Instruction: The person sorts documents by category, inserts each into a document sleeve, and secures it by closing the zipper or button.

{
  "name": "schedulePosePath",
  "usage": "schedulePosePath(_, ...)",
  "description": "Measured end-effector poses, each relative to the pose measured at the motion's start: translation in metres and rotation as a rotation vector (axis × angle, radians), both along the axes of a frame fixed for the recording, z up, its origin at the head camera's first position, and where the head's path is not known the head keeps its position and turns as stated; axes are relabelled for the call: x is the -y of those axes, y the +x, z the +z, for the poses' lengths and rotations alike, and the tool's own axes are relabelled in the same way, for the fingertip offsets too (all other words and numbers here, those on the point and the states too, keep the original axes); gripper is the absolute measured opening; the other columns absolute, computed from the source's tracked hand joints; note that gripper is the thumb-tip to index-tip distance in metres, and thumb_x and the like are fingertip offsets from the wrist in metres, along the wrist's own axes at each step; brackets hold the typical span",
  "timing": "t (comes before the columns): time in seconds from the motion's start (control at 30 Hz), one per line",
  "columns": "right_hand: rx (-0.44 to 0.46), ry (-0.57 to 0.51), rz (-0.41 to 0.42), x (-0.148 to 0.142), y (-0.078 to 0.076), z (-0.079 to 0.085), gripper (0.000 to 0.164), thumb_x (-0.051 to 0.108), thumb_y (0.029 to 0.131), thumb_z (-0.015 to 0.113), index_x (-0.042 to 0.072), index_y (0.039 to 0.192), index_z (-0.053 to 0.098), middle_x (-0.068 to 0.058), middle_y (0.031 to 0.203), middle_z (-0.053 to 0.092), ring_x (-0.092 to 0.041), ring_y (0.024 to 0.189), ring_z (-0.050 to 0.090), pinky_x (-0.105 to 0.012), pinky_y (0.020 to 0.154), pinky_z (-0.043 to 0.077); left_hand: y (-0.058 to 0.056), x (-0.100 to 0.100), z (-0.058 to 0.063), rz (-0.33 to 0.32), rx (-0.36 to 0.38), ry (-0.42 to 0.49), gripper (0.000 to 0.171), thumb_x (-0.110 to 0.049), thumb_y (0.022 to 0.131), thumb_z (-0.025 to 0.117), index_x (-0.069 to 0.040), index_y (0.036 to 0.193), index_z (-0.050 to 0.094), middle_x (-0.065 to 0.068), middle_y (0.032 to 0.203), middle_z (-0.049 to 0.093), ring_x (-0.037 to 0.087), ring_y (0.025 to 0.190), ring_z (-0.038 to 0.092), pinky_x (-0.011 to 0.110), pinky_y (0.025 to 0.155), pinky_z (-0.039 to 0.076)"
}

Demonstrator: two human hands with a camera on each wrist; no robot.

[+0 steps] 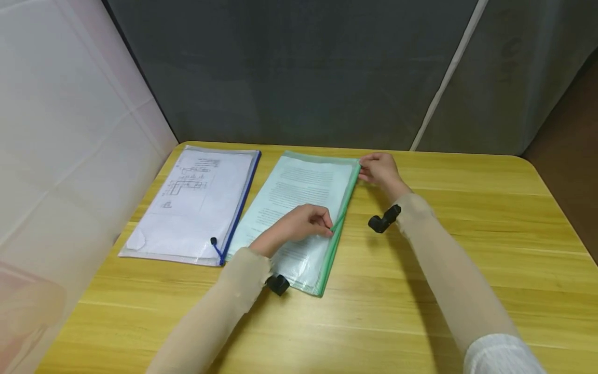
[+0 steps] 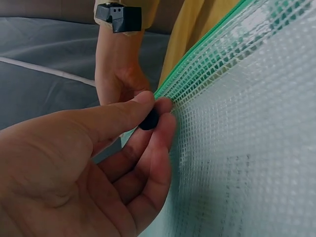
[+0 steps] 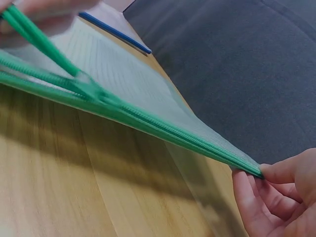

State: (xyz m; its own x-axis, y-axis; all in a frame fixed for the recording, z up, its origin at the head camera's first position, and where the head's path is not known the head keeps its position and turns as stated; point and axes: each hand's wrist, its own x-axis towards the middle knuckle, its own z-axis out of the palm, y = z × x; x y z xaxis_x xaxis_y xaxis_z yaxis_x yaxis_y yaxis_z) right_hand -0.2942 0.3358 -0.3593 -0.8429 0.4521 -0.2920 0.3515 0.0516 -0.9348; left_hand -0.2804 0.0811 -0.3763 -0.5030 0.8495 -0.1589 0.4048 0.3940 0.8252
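Observation:
A clear mesh zip folder (image 1: 303, 179) with a green zip edge lies on the table, printed sheets inside it. My left hand (image 1: 303, 223) is over its right part and pinches the zip's green pull cord (image 3: 42, 42) between thumb and fingers. The cord's black end (image 2: 149, 120) shows between those fingers in the left wrist view. At the folder's far right corner, my right hand (image 1: 380, 169) pinches the green edge between thumb and fingers. In the right wrist view, the zip slider (image 3: 91, 89) sits partway along; the green edges look parted on the left hand's side and joined toward the right hand.
Left of the green folder lies a similar zip folder (image 1: 196, 208) with a blue edge, a drawing sheet inside and a blue pull cord (image 1: 217, 251). A dark grey partition (image 1: 299, 67) rises behind the wooden table (image 1: 467, 234). A white sheet wall (image 1: 70, 104) stands at left.

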Motion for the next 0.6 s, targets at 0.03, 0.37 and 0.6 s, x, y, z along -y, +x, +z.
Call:
schedulePosePath(0.03,-0.001,-0.005,-0.004,-0.001,0.000,0.000,0.027,0.015,0.102,0.054,0.000,0.125,0.060,-0.002,0.095,0.059,-0.008,0.072,0.062,-0.026,0.082,0.059,0.001,0.002,0.000,-0.018,0.004,-0.001,0.008,-0.014,0.091,0.073,-0.011,0.087,0.066,0.005,0.082,0.072,0.011,0.071,0.055,0.023,0.069,0.043)
schedulePosePath(0.37,-0.006,-0.014,-0.026,-0.009,0.001,0.000,0.028,0.014,0.101,0.056,-0.001,0.125,0.059,-0.001,0.093,0.059,-0.007,0.071,0.062,-0.024,0.079,0.059,0.013,0.032,-0.001,-0.175,0.045,-0.028,0.007,-0.010,0.092,0.071,-0.008,0.087,0.066,0.007,0.084,0.072,0.012,0.072,0.058,0.023,0.069,0.044)
schedulePosePath(0.6,-0.027,-0.014,-0.036,-0.013,0.001,0.001,0.026,0.013,0.101,0.057,-0.001,0.123,0.060,0.000,0.088,0.059,-0.007,0.068,0.063,-0.025,0.077,0.059,0.021,0.050,-0.002,-0.255,0.117,-0.038,0.007,-0.007,0.092,0.070,-0.007,0.086,0.065,0.007,0.083,0.072,0.008,0.069,0.057,0.019,0.066,0.044)
